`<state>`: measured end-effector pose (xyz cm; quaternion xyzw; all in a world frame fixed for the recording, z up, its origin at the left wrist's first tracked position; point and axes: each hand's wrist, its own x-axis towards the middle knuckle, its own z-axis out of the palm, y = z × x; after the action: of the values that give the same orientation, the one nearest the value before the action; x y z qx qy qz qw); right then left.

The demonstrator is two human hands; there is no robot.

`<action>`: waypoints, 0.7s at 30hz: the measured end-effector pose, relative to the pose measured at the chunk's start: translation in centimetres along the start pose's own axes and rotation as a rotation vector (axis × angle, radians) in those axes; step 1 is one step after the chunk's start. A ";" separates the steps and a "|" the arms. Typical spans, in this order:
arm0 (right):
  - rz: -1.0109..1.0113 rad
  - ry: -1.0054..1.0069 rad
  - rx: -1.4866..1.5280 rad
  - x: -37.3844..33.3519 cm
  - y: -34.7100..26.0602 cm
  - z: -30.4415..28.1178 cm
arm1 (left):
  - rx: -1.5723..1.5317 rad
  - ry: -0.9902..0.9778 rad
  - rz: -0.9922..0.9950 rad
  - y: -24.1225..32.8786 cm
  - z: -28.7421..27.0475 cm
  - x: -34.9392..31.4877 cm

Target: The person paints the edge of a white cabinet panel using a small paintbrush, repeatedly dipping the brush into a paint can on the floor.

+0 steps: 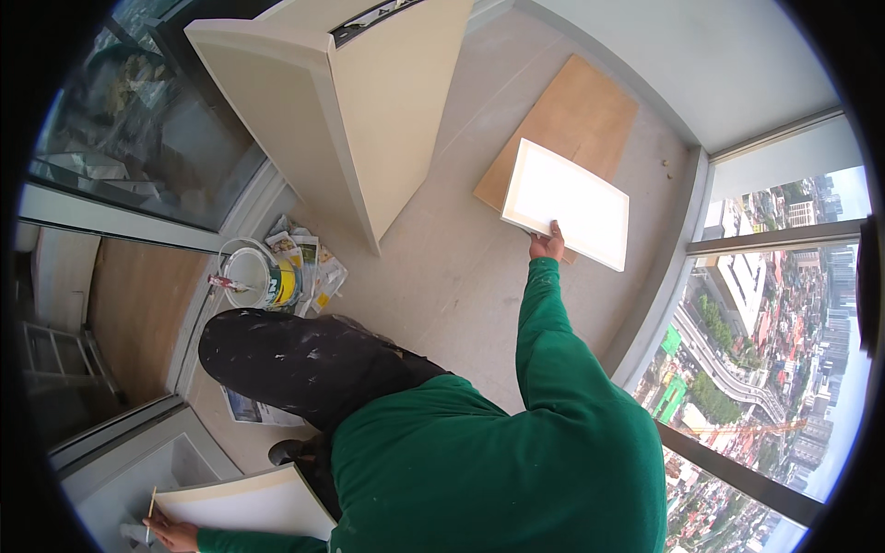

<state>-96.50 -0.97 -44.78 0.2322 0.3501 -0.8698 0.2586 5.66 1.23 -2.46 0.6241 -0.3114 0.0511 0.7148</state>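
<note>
My right hand (548, 243) reaches out ahead and grips the near edge of a white rectangular panel (570, 203) with a cream border. The thumb lies on top; the fingers are mostly hidden below. At the lower left, my left hand (173, 534) is closed around a thin pale stick (151, 510), perhaps a brush handle. Beside that hand lies a second white panel (253, 502) with a cream edge. A brown board (581, 115) is on the floor, partly behind the panel in my right hand.
An open paint bucket (251, 273) stands on newspaper (318, 272) left of centre, with a red-smeared tool across its rim. A large cream cabinet (369, 120) rises at the back. Glass doors (147, 120) run along the left; a window (765, 304) overlooks a city at right.
</note>
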 end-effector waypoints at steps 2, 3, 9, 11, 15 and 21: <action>0.003 0.023 0.016 1.0 0.9 -0.8 | -0.004 0.021 -0.039 0.1 -0.2 -0.5; 0.030 0.028 0.011 1.1 1.7 -1.0 | 0.013 0.035 -0.026 0.1 -1.4 -0.1; 0.067 0.064 -0.012 1.3 4.3 -1.6 | 0.020 0.080 0.008 -0.1 -3.3 -1.2; 0.099 0.061 -0.028 1.2 5.8 -1.3 | 0.035 0.072 0.044 0.1 -6.6 0.3; 0.122 0.047 -0.020 2.1 7.0 -1.1 | -0.040 0.169 -0.013 3.5 -2.6 -5.7; 0.112 0.069 -0.027 4.5 7.5 -2.3 | -0.027 0.062 0.065 2.2 -6.0 -3.4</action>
<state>-94.83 -5.24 -52.57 0.2777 0.3569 -0.8407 0.2977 4.24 8.27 -2.47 0.6023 -0.3099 0.0893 0.7302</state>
